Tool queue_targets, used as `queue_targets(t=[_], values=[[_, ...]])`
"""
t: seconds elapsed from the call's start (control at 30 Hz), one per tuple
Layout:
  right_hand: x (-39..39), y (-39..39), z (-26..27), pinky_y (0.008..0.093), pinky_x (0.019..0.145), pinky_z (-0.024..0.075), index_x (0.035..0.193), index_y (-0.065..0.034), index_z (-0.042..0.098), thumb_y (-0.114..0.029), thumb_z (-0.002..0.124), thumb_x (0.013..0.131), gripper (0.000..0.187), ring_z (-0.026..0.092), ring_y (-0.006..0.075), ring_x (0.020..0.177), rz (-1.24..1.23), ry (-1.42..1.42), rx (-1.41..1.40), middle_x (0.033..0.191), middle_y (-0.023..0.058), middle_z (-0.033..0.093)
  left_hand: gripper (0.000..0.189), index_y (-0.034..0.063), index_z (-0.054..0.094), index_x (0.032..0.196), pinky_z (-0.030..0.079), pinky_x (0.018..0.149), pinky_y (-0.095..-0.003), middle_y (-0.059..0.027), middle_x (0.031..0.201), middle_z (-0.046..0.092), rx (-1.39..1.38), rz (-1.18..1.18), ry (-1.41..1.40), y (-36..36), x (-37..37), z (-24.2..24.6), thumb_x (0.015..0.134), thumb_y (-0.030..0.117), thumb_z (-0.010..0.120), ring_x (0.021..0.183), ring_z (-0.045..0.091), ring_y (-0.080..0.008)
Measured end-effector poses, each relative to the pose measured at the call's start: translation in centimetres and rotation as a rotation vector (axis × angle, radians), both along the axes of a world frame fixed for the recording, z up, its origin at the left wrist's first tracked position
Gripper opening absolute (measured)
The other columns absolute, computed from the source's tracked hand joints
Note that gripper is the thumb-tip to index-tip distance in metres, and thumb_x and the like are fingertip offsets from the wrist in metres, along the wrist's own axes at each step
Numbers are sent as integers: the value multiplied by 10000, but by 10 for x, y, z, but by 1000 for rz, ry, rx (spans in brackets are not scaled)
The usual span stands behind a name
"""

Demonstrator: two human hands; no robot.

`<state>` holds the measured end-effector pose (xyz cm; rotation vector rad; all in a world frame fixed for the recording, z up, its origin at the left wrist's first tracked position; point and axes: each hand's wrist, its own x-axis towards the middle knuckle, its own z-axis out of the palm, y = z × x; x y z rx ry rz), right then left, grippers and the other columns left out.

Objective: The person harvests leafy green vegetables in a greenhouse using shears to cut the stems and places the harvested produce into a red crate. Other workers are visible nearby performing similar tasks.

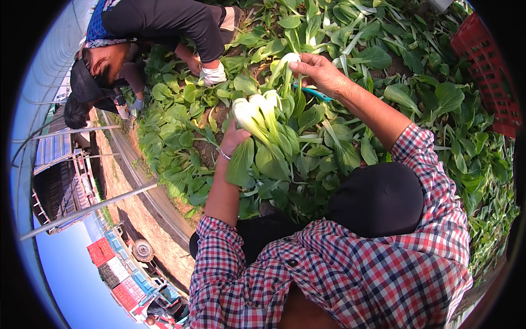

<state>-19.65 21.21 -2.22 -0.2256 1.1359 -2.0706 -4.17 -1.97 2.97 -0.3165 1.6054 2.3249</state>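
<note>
My left hand (pixel 235 140) is closed around several heads of bok choy (pixel 263 119), their pale bases upward and their leaves hanging toward me. Above and to the right, my right hand (pixel 316 72) pinches the pale base of another bok choy (pixel 283 68) between thumb and fingers. A turquoise tool (pixel 318 94), its kind unclear, shows just below my right hand, against the leaves; whether the hand also holds it cannot be told. Cut and loose greens (pixel 341 144) spread beneath both hands.
Standing bok choy (pixel 176 119) grows at the left. A co-worker (pixel 160 24) bends over the plants at upper left, with another person (pixel 131 78) beyond. A red plastic crate (pixel 487 74) is at the right. Metal greenhouse poles (pixel 90 211) cross the left side; a truck with stacked crates (pixel 119 267) stands outside.
</note>
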Motion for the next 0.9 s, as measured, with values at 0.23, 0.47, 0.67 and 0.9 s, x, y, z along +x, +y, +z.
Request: queue_targets(t=[0.23, 0.47, 0.67, 0.9], values=[[-16, 25, -26, 202, 532, 376, 853, -82, 614, -399, 637, 811, 321, 445, 52, 609, -67, -49, 210, 718, -39, 510, 722, -33, 362, 1251, 487, 857, -390, -168, 1132, 533, 195, 139, 3, -14, 0, 16, 688, 234, 726, 987, 577, -272], [0, 6, -18, 253, 732, 417, 1055, -27, 605, -447, 621, 808, 488, 498, 106, 807, 33, 89, 253, 883, 18, 576, 541, -18, 422, 1219, 458, 885, -350, -125, 1135, 537, 79, 150, -30, 19, -22, 7, 744, 143, 625, 993, 562, -219], [27, -11, -1, 273, 842, 415, 1142, -1, 554, -370, 556, 875, 456, 518, 120, 939, 10, -19, 183, 1051, 59, 589, 577, -5, 358, 1277, 461, 891, -396, -144, 1150, 533, 81, 162, 61, 46, -29, -18, 780, 144, 610, 1006, 566, -258], [35, -14, 16, 270, 876, 402, 1158, 62, 502, -411, 406, 932, 532, 518, 150, 958, 19, 203, 197, 1059, 114, 581, 624, 23, 305, 1330, 403, 951, -423, -136, 1260, 450, 280, 172, -30, 58, -25, -22, 822, 262, 576, 1116, 487, -274]])
